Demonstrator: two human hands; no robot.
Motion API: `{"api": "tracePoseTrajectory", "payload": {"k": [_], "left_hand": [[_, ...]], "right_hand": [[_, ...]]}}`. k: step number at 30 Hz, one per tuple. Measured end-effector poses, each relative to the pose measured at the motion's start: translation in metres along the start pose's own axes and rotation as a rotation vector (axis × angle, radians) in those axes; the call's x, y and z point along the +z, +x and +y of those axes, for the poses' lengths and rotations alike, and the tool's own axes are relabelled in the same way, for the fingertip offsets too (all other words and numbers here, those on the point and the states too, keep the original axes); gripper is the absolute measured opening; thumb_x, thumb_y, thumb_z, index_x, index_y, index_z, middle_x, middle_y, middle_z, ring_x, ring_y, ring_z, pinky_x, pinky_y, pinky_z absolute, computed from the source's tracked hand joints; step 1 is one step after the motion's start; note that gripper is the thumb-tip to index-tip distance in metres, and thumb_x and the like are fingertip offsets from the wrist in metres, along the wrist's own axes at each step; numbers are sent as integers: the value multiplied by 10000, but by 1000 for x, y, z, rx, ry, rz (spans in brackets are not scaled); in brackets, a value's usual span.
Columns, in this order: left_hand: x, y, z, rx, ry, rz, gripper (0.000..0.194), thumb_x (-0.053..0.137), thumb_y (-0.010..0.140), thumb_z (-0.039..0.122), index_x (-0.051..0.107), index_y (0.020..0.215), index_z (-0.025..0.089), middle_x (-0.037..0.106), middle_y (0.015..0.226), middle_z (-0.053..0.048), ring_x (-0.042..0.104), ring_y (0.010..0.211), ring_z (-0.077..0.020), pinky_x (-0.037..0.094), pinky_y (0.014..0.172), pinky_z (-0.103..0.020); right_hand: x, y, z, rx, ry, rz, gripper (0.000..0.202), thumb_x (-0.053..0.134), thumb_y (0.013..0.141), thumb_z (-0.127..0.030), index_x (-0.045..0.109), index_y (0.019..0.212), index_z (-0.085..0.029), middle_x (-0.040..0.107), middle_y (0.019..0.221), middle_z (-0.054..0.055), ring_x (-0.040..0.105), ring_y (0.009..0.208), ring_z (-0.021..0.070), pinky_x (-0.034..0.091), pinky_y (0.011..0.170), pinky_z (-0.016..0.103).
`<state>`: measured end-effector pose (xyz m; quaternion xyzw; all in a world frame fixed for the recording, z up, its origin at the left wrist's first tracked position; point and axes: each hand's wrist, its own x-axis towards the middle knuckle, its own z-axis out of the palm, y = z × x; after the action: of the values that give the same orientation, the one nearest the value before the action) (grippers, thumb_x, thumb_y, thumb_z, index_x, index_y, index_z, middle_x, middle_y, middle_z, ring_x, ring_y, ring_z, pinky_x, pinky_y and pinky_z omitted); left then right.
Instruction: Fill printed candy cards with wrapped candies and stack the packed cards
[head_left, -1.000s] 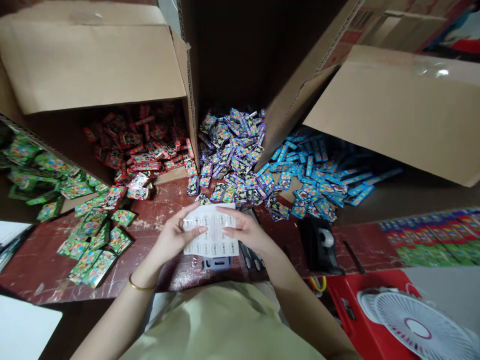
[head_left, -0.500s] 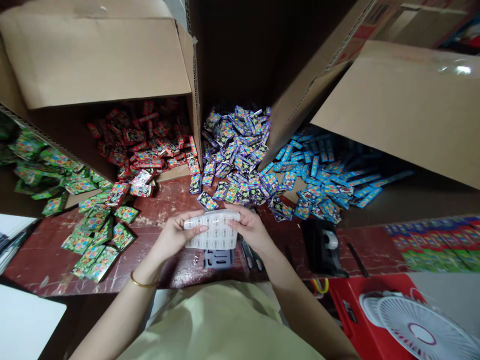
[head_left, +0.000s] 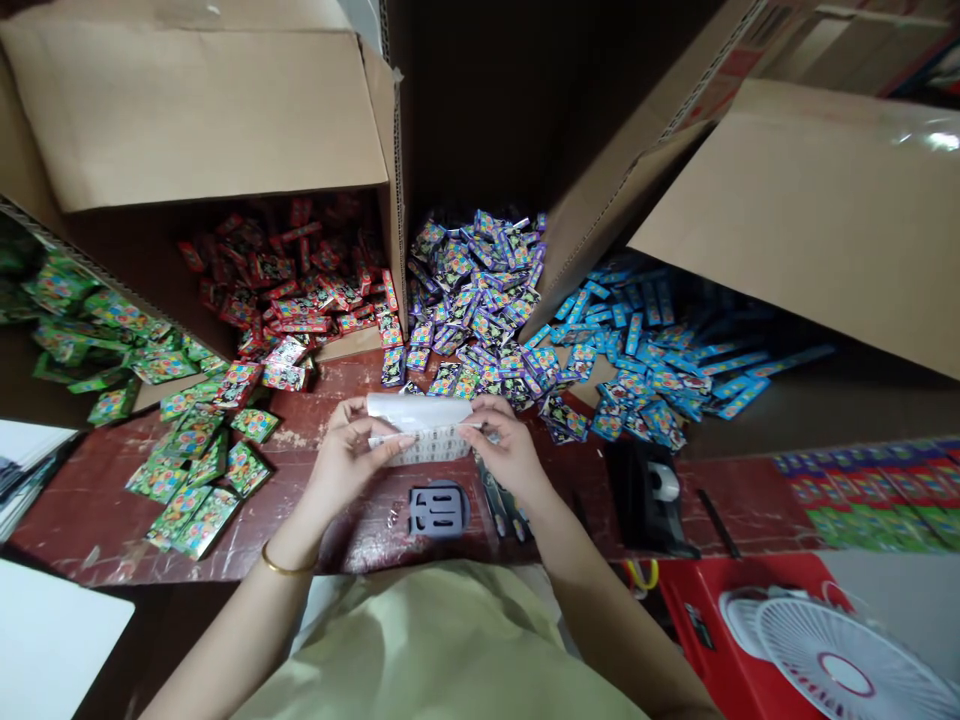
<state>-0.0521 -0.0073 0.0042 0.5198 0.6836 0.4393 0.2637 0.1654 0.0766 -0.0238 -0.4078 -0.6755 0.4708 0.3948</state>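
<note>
A white sheet of round printed stickers (head_left: 429,446) is held between both hands above the red table, its far part bent over so that a blank white strip shows. My left hand (head_left: 349,450) pinches the sheet's left end, thumb on the printed side. At the right end, my right hand (head_left: 506,443) grips it between thumb and fingers. Below the sheet lies a grey slotted plastic piece (head_left: 439,509) on the table. Dark-handled tools (head_left: 504,505) lie beside it, near my right hand.
Open cardboard boxes (head_left: 210,110) spill green packets (head_left: 191,435), red packets (head_left: 300,290), purple packets (head_left: 484,290) and blue packets (head_left: 645,350) onto the table (head_left: 315,400). A black tape dispenser (head_left: 645,500) stands right; a white fan (head_left: 844,670) is at lower right.
The sticker sheet has been tilted and bent, so fewer printed rows show and a blank white strip appears. Both hands have shifted their fingers on it. More of the grey piece is uncovered.
</note>
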Motion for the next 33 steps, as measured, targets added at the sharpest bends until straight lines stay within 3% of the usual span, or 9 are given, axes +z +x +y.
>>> {"api": "tracePoseTrajectory", "payload": {"k": [2,4,6,8,10,12,25,30,33], "left_hand": [[-4,1,3,56,57,31,302,731,701,519,713,696,217,550,1285,-95,414,1307,-300,288,1114,-477],[-7,1,6,57,67,30,319,707,720,538,705,725,220,544,1319,-114,414,1307,-320,291,1098,-518],[-9,2,10,4,-20,-30,329,700,726,539,690,747,210,644,1156,-134,562,1130,-306,436,969,-484],[-9,2,12,-93,-180,-119,335,706,723,518,660,744,187,698,865,-92,644,812,-226,528,732,-357],[-8,2,14,-188,-313,-146,343,725,705,492,634,730,163,647,652,-19,573,581,-137,473,548,-243],[-6,1,14,-253,-384,-123,349,746,685,476,626,706,148,608,581,11,508,506,-98,413,478,-204],[-5,-3,22,-254,-373,-43,417,743,703,467,592,514,126,483,447,45,362,417,-46,245,408,-186],[1,-4,25,-399,-602,-134,310,809,637,418,719,705,130,696,650,-25,558,528,-102,442,511,-210],[6,-4,24,-497,-704,-115,296,854,582,355,741,747,138,732,700,-43,610,563,-121,492,560,-232]], "right_hand": [[-4,2,-5,-22,-31,-19,119,661,788,-324,679,784,-206,621,1125,85,585,1080,221,447,961,383],[-8,4,-12,-41,-60,2,103,658,796,-313,678,783,-213,611,1197,87,537,1176,237,362,1057,428],[-10,6,-18,-61,-63,9,94,653,804,-301,683,774,-217,615,1220,80,517,1208,241,313,1094,440],[-11,7,-21,-31,23,-43,101,652,806,-307,686,785,-215,672,1114,75,586,1108,232,374,1044,426],[-10,8,-20,65,138,-93,137,667,792,-342,687,802,-207,715,934,58,652,914,213,476,896,382],[-8,7,-17,167,200,-90,193,695,760,-385,690,790,-194,712,804,39,653,765,192,504,762,335],[-6,3,-14,248,179,-14,321,688,745,-473,659,668,-163,645,624,-3,556,591,133,415,582,244],[-1,2,-20,254,253,-17,266,708,728,-422,651,667,-169,655,644,-4,557,589,124,430,598,245],[4,0,-23,256,291,-31,231,746,684,-386,659,677,-171,667,662,2,576,609,128,445,602,242]]}}
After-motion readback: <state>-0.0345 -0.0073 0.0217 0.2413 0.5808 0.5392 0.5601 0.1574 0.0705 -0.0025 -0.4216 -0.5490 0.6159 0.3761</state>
